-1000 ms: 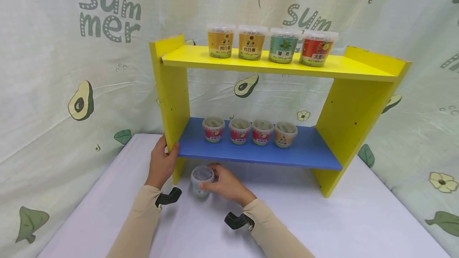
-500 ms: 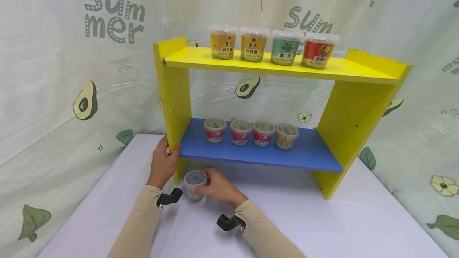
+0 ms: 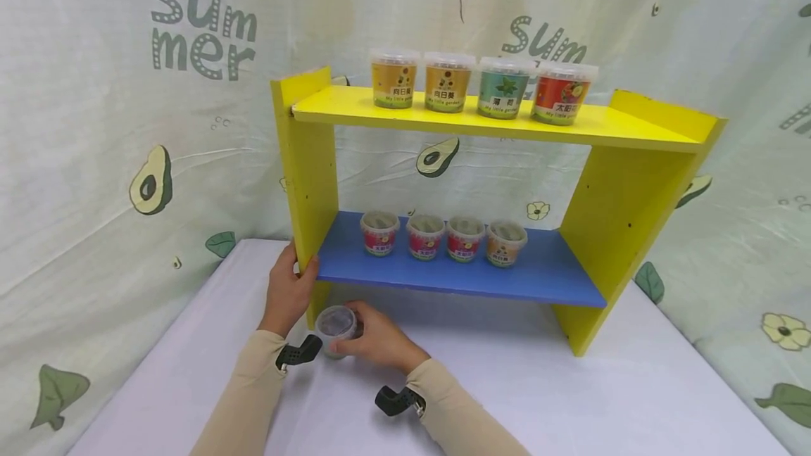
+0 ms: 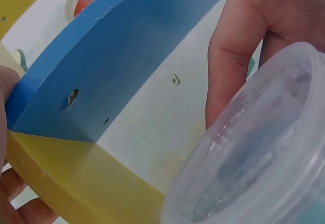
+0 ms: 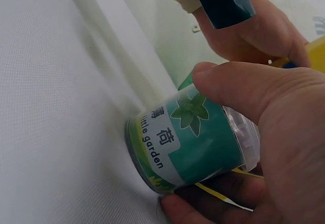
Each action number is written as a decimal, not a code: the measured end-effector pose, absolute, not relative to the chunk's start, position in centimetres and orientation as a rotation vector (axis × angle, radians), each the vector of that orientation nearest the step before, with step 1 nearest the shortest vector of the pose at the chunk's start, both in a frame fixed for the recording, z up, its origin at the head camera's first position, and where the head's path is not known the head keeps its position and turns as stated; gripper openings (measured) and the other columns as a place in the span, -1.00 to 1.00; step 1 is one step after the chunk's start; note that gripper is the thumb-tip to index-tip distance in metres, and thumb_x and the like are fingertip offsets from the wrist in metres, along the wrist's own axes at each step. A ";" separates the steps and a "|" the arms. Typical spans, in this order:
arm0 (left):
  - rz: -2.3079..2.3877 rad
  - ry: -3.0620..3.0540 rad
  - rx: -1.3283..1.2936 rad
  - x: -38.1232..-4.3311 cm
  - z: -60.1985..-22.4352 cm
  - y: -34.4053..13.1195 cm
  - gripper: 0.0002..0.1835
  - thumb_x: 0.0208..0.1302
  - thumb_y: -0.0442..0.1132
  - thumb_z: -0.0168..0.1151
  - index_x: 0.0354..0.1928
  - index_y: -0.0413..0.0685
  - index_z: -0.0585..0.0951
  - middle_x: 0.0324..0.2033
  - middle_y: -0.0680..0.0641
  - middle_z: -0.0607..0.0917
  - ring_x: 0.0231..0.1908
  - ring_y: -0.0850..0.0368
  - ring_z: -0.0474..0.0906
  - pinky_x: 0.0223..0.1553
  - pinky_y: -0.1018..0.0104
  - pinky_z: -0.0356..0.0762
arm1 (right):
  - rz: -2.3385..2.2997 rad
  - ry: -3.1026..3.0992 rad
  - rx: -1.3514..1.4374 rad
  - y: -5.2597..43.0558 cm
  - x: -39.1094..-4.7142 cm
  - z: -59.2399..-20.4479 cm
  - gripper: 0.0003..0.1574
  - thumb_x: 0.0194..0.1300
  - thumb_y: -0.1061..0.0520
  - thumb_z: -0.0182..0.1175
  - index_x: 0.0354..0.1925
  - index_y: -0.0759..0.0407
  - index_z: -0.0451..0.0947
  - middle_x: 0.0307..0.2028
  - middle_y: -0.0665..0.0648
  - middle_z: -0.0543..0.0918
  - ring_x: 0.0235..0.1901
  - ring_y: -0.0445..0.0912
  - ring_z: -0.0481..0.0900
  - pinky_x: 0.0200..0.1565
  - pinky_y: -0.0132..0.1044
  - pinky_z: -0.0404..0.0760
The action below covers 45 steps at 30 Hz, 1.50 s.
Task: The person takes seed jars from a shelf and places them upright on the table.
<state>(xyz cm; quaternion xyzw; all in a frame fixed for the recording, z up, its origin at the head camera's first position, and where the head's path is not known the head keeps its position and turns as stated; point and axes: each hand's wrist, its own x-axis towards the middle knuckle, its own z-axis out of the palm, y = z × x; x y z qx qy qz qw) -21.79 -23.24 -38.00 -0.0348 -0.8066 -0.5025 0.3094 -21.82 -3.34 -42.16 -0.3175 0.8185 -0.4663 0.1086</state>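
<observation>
One round plastic tub (image 5: 190, 145) | right hand (image 3: 379, 338) grasping it | left hand (image 3: 288, 294) clasping flat panel (image 3: 309, 181)

The person wears long, plain beige sleeves, the left sleeve (image 3: 252, 385) and the right sleeve (image 3: 455, 407) both close-fitting, lightly creased and ending at the wrist. The left hand (image 3: 288, 295) and right hand (image 3: 380, 338) are bare. At each cuff sits a black camera unit, the left wrist camera (image 3: 303, 350) and the right wrist camera (image 3: 393, 401), bent like an elbow and blunt-ended. Small silvery metal fittings (image 3: 419, 410) show beside them. Seen closer from the right wrist, the left unit looks blocky, flat-faced and blue-black.
</observation>
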 end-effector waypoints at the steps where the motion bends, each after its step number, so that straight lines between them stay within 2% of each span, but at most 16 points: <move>1: -1.330 -2.129 -0.096 -21.8 -38.0 -23.2 -0.46 0.47 -0.18 0.14 0.42 -0.14 0.35 0.16 -0.22 0.53 0.10 -0.15 0.53 0.03 -0.16 0.59 | -1.372 2.411 -0.933 -3.3 -21.8 -42.2 -0.12 0.13 -0.09 0.50 0.30 0.16 0.39 0.09 -0.03 0.59 0.05 -0.17 0.55 0.07 -0.26 0.54; 6: -1.346 -2.128 -0.096 -21.9 -38.1 -23.1 -0.46 0.48 -0.17 0.15 0.42 -0.11 0.35 0.16 -0.19 0.52 0.13 -0.14 0.51 0.04 -0.15 0.59 | -1.383 2.417 -0.927 -3.0 -21.8 -42.2 -0.09 0.11 -0.12 0.50 0.31 0.16 0.39 0.09 -0.03 0.60 0.05 -0.17 0.55 0.06 -0.26 0.55; 13: -1.336 -2.135 -0.083 -21.7 -38.4 -23.0 -0.49 0.48 -0.14 0.14 0.39 -0.12 0.38 0.14 -0.18 0.54 0.07 -0.13 0.55 0.01 -0.16 0.60 | -1.388 2.392 -0.876 -2.0 -21.6 -42.3 0.14 0.06 -0.11 0.54 0.44 0.23 0.22 0.07 0.06 0.63 0.03 -0.15 0.60 0.00 -0.33 0.58; 20: -1.307 -2.139 -0.089 -21.8 -38.3 -23.1 -0.51 0.50 -0.16 0.11 0.37 -0.19 0.39 0.11 -0.22 0.55 0.03 -0.14 0.56 0.00 -0.17 0.61 | -1.408 2.360 -0.803 -0.3 -21.1 -42.1 0.12 0.13 -0.10 0.50 0.47 0.21 0.18 0.06 0.11 0.64 0.06 -0.04 0.62 0.03 -0.20 0.61; 23: -1.304 -2.134 -0.092 -21.7 -38.4 -23.0 -0.52 0.49 -0.17 0.11 0.35 -0.20 0.40 0.09 -0.21 0.56 -0.01 -0.13 0.57 -0.03 -0.17 0.62 | -1.406 2.346 -0.790 0.8 -20.5 -41.9 0.06 0.15 -0.09 0.48 0.46 0.20 0.22 0.05 0.11 0.64 0.05 -0.05 0.62 0.02 -0.18 0.61; 31: -1.326 -2.138 -0.080 -21.7 -38.2 -23.1 -0.52 0.50 -0.17 0.11 0.36 -0.18 0.38 0.13 -0.21 0.53 0.05 -0.15 0.54 0.01 -0.18 0.60 | -1.372 2.270 -0.981 2.3 -19.5 -40.4 -0.33 0.21 0.01 0.43 0.20 0.27 0.52 0.04 0.17 0.65 0.00 -0.02 0.64 0.05 -0.23 0.59; 39: -1.328 -2.151 -0.067 -21.7 -38.2 -23.2 -0.50 0.50 -0.16 0.10 0.39 -0.15 0.36 0.16 -0.22 0.52 0.09 -0.17 0.53 0.02 -0.20 0.58 | -1.399 2.218 -1.062 3.7 -19.0 -39.5 -0.49 0.30 0.05 0.37 0.14 0.25 0.58 0.00 0.19 0.68 -0.08 -0.16 0.65 -0.04 -0.33 0.61; 45: -1.319 -2.155 -0.068 -21.7 -38.3 -23.0 -0.50 0.50 -0.16 0.12 0.39 -0.15 0.36 0.15 -0.21 0.52 0.08 -0.17 0.54 0.02 -0.18 0.59 | -1.476 2.214 -1.039 5.1 -19.3 -37.9 -0.57 0.36 0.04 0.31 0.14 0.13 0.58 -0.03 0.21 0.67 -0.08 -0.11 0.63 -0.03 -0.25 0.61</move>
